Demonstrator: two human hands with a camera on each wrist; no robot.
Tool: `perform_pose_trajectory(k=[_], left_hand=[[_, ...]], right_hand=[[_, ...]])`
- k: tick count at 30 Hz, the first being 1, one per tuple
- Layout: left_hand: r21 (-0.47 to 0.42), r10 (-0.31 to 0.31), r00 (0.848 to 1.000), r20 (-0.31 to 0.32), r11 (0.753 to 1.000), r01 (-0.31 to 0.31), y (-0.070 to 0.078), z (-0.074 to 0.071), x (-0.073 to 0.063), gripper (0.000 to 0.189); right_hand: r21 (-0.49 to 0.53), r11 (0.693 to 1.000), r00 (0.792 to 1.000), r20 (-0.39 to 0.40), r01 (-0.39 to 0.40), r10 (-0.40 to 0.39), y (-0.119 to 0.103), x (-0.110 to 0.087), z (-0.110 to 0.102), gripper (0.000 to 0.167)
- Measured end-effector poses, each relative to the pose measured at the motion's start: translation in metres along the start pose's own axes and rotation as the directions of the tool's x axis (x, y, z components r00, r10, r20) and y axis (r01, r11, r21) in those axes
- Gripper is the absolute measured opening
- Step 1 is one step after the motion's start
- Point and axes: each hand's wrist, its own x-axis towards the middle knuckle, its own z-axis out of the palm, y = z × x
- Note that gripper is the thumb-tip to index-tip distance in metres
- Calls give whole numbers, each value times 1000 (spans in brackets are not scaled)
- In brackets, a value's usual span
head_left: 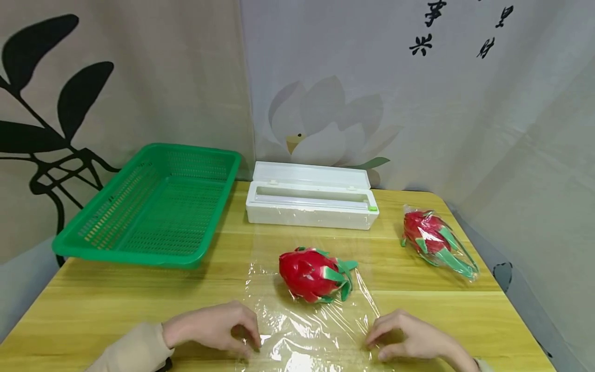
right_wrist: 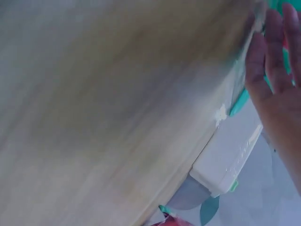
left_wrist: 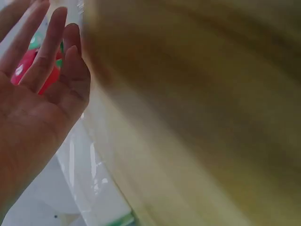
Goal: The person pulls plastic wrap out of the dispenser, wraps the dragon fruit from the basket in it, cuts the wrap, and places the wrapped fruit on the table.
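A red dragon fruit (head_left: pixel 308 274) with green leaf tips lies on a sheet of clear cling film (head_left: pixel 297 330), which runs from the white film box (head_left: pixel 309 214) toward the front of the table. My left hand (head_left: pixel 223 328) is at the film's left edge, fingertips down by it. On the opposite edge my right hand (head_left: pixel 409 336) has its fingertips down, with a gap between thumb and fingers. The left wrist view shows the left fingers (left_wrist: pixel 44 61) loosely extended; the right fingers (right_wrist: pixel 277 56) look fairly straight beside the film. Neither hand touches the fruit.
A green plastic basket (head_left: pixel 186 258) stands at the back left. Another dragon fruit (head_left: pixel 427 232), wrapped in film, lies at the right of the wooden table (head_left: pixel 446 310). The film box's lid (head_left: pixel 311 175) is raised, near a printed curtain (head_left: pixel 186 77).
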Motion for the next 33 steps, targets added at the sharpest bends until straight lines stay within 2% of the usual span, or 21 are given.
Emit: perform_pose_trajectory(k=[3, 8, 15, 21, 27, 31, 33], left_hand=[[38, -11, 1000, 21, 999, 10, -1, 7, -2, 20], [103, -33, 999, -2, 994, 33, -1, 13, -1, 25], [120, 58, 996, -68, 991, -50, -4, 17, 3, 7], [113, 76, 995, -67, 991, -68, -6, 17, 4, 5], [23, 24, 996, -85, 999, -22, -4, 4, 3, 9], [-21, 4, 987, -160, 1000, -7, 1, -10, 1, 9], [-38, 2, 978, -208, 999, -10, 3, -18, 2, 9]], right_hand=[[-62, 998, 999, 46, 24, -21, 1, 2, 5, 26], [-144, 990, 999, 40, -4, 10, 2, 1, 7, 23], [-152, 988, 1000, -13, 19, -21, 4, 3, 8, 5], [-209, 978, 1000, -18, 2, -5, 3, 6, 7, 5], [-166, 986, 998, -68, -28, 17, -7, 8, -4, 6], [-194, 980, 988, -140, 34, -61, -13, 12, -17, 8], [-210, 977, 982, -175, 37, -75, -15, 15, -23, 10]])
